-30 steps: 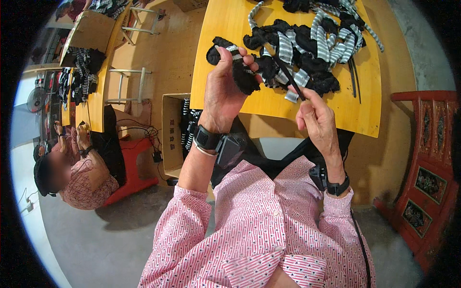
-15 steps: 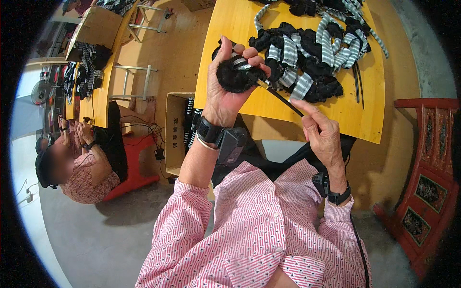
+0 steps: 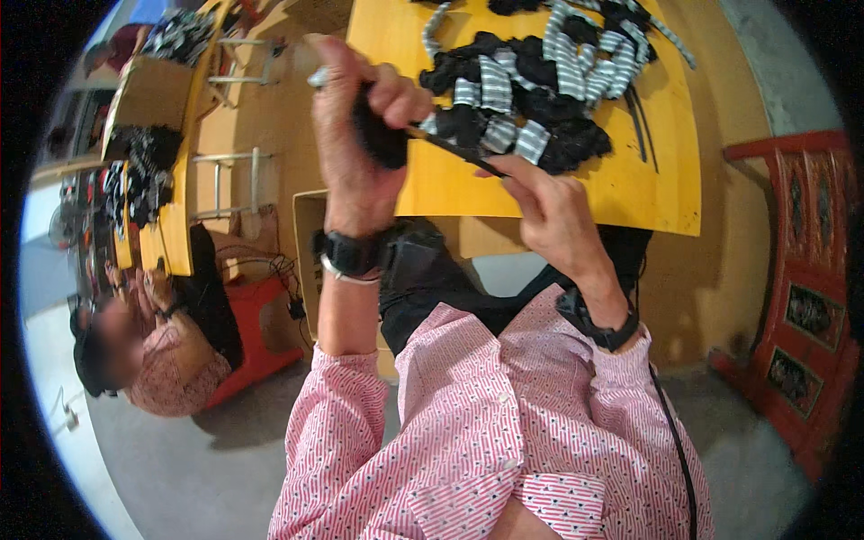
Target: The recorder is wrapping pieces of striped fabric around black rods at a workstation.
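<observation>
My left hand (image 3: 346, 153), raised over the table's left edge, is closed round a black fuzzy fabric piece (image 3: 382, 135). Its fingers curl over the top and hide part of it, and motion blurs the hand. A slim black rod (image 3: 454, 151) runs from the fabric piece down to my right hand (image 3: 553, 207), which grips its lower end between thumb and fingers. The rod's upper tip meets the fabric by my left fingers; whether it goes inside cannot be made out. Beyond my hands lies a heap of black fuzzy and grey-and-white striped fabric pieces (image 3: 531, 85).
The yellow table (image 3: 648, 193) carries loose black rods (image 3: 641, 126) right of the heap. An open cardboard box (image 3: 310, 234) stands below my left forearm. At left, another person (image 3: 171, 355) sits on a red stool (image 3: 256, 310). A carved red wooden piece (image 3: 805, 297) stands at right.
Both hands have shifted left with the fabric piece and rod. My left hand has turned, so less of the fabric's striped part shows. The whole view has also shifted slightly.
</observation>
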The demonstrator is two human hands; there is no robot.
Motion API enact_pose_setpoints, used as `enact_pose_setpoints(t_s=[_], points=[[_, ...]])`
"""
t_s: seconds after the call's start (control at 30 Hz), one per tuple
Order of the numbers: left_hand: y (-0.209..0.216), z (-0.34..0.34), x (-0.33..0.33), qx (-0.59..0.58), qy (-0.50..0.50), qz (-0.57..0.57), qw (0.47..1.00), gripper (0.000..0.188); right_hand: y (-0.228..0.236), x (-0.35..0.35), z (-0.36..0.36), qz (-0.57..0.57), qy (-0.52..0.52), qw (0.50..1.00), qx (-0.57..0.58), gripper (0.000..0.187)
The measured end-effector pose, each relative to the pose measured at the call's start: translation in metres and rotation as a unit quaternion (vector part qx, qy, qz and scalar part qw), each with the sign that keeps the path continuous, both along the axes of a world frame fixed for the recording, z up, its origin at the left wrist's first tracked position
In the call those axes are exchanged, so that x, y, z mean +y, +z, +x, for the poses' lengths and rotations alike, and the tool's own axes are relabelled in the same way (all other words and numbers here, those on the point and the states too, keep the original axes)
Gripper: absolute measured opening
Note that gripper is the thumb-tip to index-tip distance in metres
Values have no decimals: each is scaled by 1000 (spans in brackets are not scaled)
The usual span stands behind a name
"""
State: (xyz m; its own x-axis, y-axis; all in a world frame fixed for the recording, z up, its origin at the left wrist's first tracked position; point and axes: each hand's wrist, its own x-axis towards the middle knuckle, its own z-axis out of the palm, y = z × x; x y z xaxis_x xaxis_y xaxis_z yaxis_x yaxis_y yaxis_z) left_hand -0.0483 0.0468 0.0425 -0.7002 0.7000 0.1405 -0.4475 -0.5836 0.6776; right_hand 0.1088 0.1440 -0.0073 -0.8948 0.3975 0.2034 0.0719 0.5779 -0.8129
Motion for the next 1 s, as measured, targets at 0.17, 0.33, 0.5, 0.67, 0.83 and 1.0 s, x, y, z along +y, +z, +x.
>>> enact_pose_setpoints(t_s=[0.17, 0.33, 0.5, 0.67, 0.83, 1.0], points=[[27, 13, 12, 124, 74, -53, 988, 36, -7, 1, -20, -32, 15, 999, 40, 6], [36, 23, 44, 244, 98, -46, 964, 30, -19, 24, -39, -85, 45, 993, 70, 5], [46, 23, 84, 302, 89, -7, 949, 24, -23, 46, -45, -222, 77, 967, 93, 11], [48, 33, 101, 212, 23, -57, 975, 25, -33, 49, -39, -337, 96, 932, 94, 13], [48, 33, 102, 293, 14, -45, 955, 27, -40, 49, -42, -377, 104, 913, 117, 13], [54, 33, 99, 302, 8, -18, 953, 28, -35, 52, -43, -339, 138, 924, 110, 14]])
